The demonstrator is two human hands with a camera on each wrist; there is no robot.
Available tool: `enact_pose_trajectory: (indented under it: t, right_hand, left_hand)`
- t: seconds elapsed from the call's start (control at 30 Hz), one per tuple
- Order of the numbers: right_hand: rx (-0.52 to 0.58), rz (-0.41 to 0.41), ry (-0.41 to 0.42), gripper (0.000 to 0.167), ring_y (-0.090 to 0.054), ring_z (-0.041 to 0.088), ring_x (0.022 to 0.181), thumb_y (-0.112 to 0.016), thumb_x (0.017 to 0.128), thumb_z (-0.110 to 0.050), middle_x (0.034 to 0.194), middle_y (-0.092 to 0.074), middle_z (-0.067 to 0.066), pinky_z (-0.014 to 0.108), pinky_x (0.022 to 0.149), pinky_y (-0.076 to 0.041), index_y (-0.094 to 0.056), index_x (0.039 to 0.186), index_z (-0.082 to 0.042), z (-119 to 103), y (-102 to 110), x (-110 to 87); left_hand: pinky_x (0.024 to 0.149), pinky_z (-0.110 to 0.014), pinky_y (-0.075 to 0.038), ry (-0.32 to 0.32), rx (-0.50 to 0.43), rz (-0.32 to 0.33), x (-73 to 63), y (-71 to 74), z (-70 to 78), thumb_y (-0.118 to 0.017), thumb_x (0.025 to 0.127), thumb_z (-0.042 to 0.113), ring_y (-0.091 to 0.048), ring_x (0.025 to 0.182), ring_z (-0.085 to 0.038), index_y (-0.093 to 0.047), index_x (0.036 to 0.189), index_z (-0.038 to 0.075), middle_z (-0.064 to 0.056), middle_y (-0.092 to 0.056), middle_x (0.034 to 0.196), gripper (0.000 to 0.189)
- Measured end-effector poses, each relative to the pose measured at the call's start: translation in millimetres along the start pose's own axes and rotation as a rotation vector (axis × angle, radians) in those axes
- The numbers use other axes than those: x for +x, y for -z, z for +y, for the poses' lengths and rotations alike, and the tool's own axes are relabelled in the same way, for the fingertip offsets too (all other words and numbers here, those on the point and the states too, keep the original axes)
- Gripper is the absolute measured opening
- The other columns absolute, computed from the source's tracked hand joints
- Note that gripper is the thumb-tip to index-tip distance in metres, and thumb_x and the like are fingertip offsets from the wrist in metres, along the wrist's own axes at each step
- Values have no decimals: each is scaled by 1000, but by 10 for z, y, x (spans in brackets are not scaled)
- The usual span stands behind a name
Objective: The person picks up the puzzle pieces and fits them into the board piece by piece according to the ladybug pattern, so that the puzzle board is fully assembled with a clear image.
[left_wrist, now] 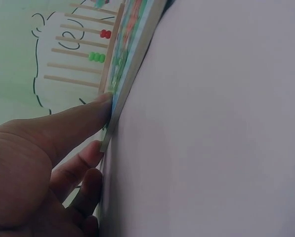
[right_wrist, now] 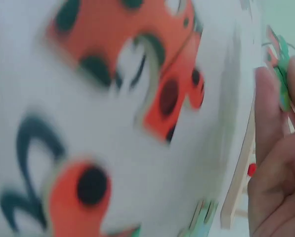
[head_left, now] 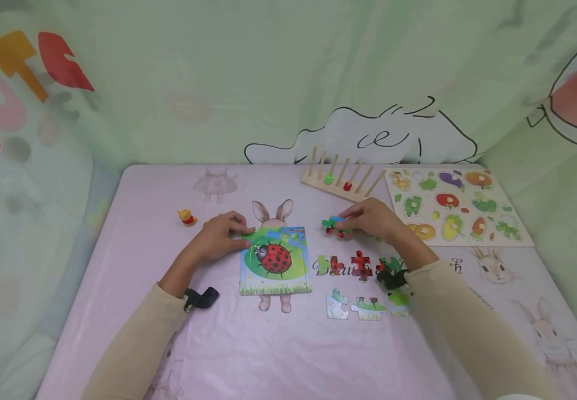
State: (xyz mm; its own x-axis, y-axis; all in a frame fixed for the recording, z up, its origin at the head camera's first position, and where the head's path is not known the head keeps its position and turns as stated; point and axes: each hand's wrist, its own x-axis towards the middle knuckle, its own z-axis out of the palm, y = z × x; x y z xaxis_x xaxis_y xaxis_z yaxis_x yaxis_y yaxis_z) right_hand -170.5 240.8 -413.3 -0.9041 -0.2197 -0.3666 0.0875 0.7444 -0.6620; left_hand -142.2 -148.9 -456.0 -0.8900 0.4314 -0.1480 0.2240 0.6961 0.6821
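Observation:
A ladybug picture puzzle board (head_left: pixel 275 280) lies flat in the middle of the table. At its upper left corner, my left hand (head_left: pixel 218 236) holds the edge, and the left wrist view has the thumb (left_wrist: pixel 83 116) on top and a fingertip at the corner. Right of the board, my right hand (head_left: pixel 374 218) pinches a green, blue and red puzzle piece (head_left: pixel 331 223) between thumb and fingers. That piece (right_wrist: pixel 284 74) appears raised off the table in the right wrist view. Several loose puzzle pieces, among them a red one (head_left: pixel 362 265) and a pale one (head_left: pixel 337 305), lie below this hand.
A wooden peg rack (head_left: pixel 333 188) with green and red beads stands at the back. Beside it, a vegetable knob board (head_left: pixel 438 194) fills the back right. A small yellow and red figure (head_left: pixel 187 217) stands left of the left hand. A hanging cloth (head_left: pixel 208 83) borders the table behind.

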Motion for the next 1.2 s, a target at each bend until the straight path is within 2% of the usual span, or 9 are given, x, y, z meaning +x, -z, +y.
enact_pose_trajectory:
  t: [0.2,0.37,0.6,0.83,1.2]
  right_hand:
    - [129,-49,-5,39,-66,15,77,-78,92,-31,98,-78,5,28,76,-50,-75,123,-8,-96,-89,-13]
    - [216,-123,8,35,-71,13,82,-74,96,-25,102,-77,5,27,81,-54,-73,124,-6,-171,-174,3]
    - [220,-183,39,34,-68,13,81,-75,95,-26,100,-75,4,28,80,-52,-74,122,-5,-277,-296,23]
    - [280,-240,45,33,-69,13,80,-75,94,-22,97,-76,2,28,82,-53,-74,122,-3,-373,-397,43]
    - [273,-277,52,35,-70,15,79,-76,93,-17,97,-71,5,27,80,-54,-71,125,-4,-507,-487,57]
  left_hand:
    - [105,-52,-40,-3,3,2,-2,-2,4,-82,88,29,-56,122,-27,-76,124,18,-3,-62,128,38]
    - [104,-51,-42,-7,-1,2,-2,-8,-1,-82,88,28,-57,121,-27,-76,124,17,-4,-62,128,38]
    - [105,-53,-40,-14,-5,9,-9,-14,-5,-82,87,29,-57,121,-27,-76,124,18,-3,-62,128,39]
    - [107,-59,-30,-28,-1,21,-22,-21,-27,-82,88,30,-56,124,-28,-76,124,19,-4,-62,129,38]
    - [108,-61,-27,-33,-10,33,-12,-43,-72,-82,87,31,-54,125,-27,-76,123,19,-3,-62,129,39]
